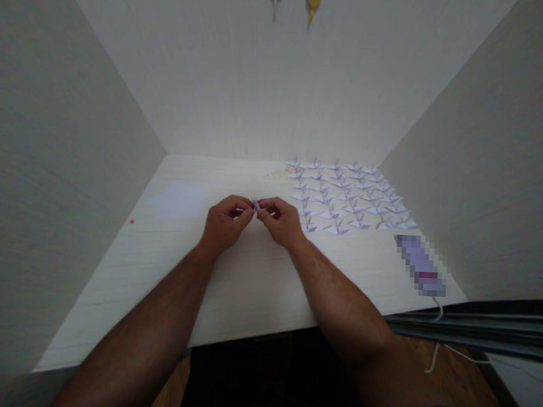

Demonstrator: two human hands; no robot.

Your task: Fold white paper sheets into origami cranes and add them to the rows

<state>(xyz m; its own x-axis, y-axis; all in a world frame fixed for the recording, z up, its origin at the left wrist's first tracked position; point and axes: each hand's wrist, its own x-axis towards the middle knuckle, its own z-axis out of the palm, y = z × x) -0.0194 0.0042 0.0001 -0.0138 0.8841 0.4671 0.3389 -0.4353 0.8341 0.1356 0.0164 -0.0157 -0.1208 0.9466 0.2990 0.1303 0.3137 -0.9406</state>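
My left hand (225, 222) and my right hand (282, 222) meet over the middle of the white table (250, 286). Both pinch a small folded piece of pale lilac paper (256, 204) between their fingertips, just above the table top. To the right of my hands lie several finished paper cranes (348, 198) in neat rows, reaching back to the rear wall.
A flat stack of pale lilac paper sheets (178, 199) lies to the left, with a tiny red dot (131, 221) near it. A blurred oblong object (420, 265) with a white cable (436, 348) rests at the right front edge. Walls close in on three sides.
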